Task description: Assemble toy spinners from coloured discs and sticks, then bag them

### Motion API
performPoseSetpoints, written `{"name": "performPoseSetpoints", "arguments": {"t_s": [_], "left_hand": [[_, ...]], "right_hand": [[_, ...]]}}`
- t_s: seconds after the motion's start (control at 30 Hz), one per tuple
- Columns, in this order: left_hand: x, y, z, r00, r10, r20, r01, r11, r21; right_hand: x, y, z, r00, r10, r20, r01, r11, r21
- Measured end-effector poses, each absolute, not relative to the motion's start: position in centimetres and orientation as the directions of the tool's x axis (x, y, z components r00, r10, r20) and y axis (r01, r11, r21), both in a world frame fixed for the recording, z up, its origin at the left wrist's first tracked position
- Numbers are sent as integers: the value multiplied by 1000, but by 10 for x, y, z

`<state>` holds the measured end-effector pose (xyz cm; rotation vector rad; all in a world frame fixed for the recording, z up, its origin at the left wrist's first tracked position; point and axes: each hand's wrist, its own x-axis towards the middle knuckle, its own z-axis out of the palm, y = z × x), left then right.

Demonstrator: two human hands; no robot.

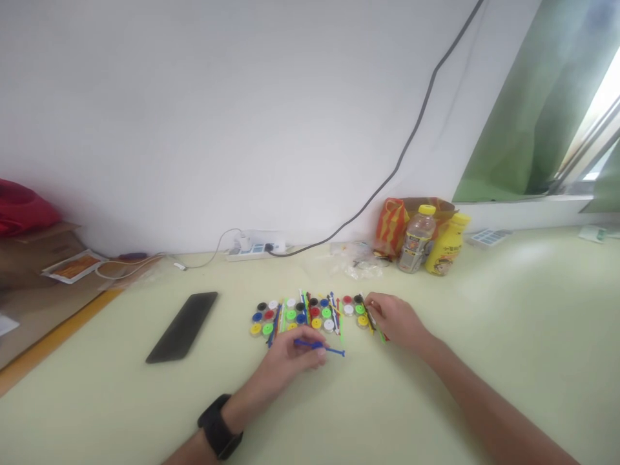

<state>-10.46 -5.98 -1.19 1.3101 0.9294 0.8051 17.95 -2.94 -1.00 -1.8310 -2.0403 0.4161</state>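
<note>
A heap of small coloured discs and thin plastic sticks (310,313) lies on the pale yellow table (436,400). My left hand (290,360), with a black watch on its wrist, pinches a blue stick (320,347) just in front of the heap. My right hand (394,318) rests at the heap's right end, its fingers closed around a few coloured sticks (372,321).
A black phone (184,326) lies to the left. A power strip (256,247) with cables sits by the wall. Two bottles (431,244), an orange bag (391,226) and crumpled clear plastic (356,257) stand behind the heap. Cardboard and papers are at the far left.
</note>
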Motion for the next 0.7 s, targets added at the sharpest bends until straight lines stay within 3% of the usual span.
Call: {"name": "performPoseSetpoints", "arguments": {"t_s": [0.17,0.27,0.37,0.53,0.7], "left_hand": [[-98,-74,-8,474,880,-33,262,-105,959],[-95,-79,-6,478,878,-29,314,-140,939],[-95,-80,-6,457,889,-8,299,-145,943],[-93,-81,-6,461,887,1,276,-144,950],[-93,-81,-8,456,889,35,236,-158,959]], "right_hand": [[176,-34,-1,-136,983,122,772,183,-609],[164,-47,11,-360,926,116,553,311,-773],[145,-63,18,-548,834,61,376,311,-873],[124,-78,9,-596,803,8,338,260,-904],[125,-76,5,-599,799,48,350,315,-882]]}}
